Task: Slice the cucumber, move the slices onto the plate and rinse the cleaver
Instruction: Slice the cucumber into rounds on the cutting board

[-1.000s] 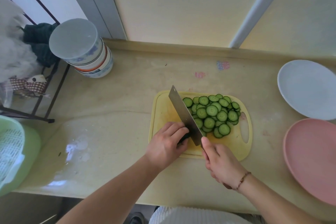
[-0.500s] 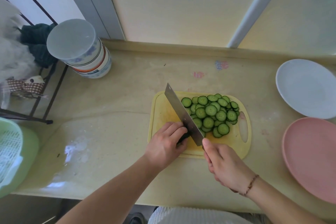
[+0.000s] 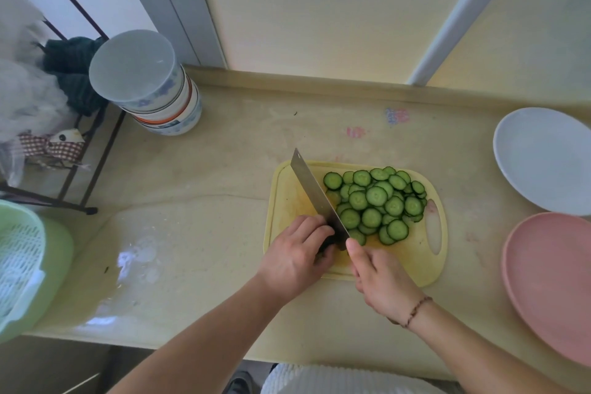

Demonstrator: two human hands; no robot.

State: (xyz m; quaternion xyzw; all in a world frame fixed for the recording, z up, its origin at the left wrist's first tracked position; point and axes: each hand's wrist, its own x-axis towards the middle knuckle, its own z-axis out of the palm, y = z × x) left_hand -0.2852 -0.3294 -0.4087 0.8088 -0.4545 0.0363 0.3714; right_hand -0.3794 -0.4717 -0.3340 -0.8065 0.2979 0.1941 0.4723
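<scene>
Yellow plastic cutting board (image 3: 412, 259) is set on the pale desk (image 3: 204, 233), its handle slot at the right end. No brand, label or readable writing is found on any item; only two small faded coloured marks (image 3: 396, 115) are noted on the desk surface behind the board, and their content cannot be made out.

Cucumber slices (image 3: 377, 205) are heaped on the right half of the board in an overlapping pile. Dark green skin edges and pale green, seeded centres are observed; the slices are thin and roughly round. A short dark stub of uncut cucumber (image 3: 327, 246) is seen at the near left of the board, mostly covered.

The left hand (image 3: 297, 259) is curled over this stub, fingers bent and pressed against the flat of the blade. The right hand (image 3: 380, 281) is wrapped around the cleaver handle, which is hidden in the grip; a beaded bracelet (image 3: 415, 310) is worn at the wrist. The cleaver (image 3: 315, 193) is held edge down, slanting away across the board, with a hole near its far corner.

A white plate (image 3: 543, 160) and a pink plate (image 3: 553, 285) are placed on the desk to the right, apart from the board. A stack of bowls (image 3: 150, 86) is recorded at the rear left, and a green basket (image 3: 28, 265) at the left edge.
</scene>
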